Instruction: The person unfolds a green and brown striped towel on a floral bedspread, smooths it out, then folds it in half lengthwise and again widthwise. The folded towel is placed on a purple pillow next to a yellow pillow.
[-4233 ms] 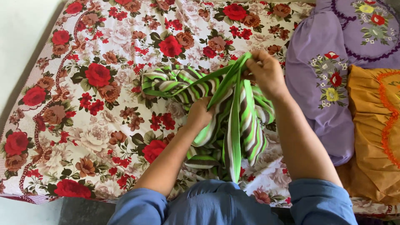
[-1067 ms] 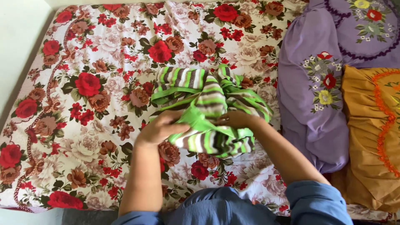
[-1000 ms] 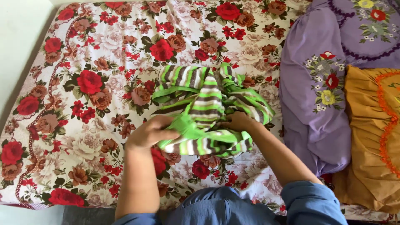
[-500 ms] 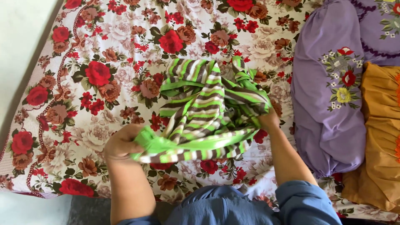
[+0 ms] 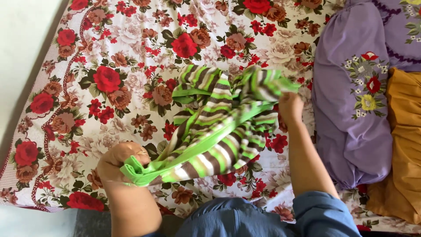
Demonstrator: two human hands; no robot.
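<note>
Two bare hands stretch a green, brown and white striped garment [image 5: 219,127] above the middle of a bed with a floral sheet [image 5: 109,66]; the left hand [image 5: 120,162] pinches a green hem near the bed's near edge; the right hand [image 5: 290,107] grips the far end, beside a purple embroidered pillow [image 5: 351,109] and orange cushion [image 5: 405,145]; it looks like straightening for a fold, which next calls for laying it flat; half a second ago the hands were closer together.

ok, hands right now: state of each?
Left hand: closed on the bright green edge of the striped garment.
Right hand: closed on the garment's other end.
</note>
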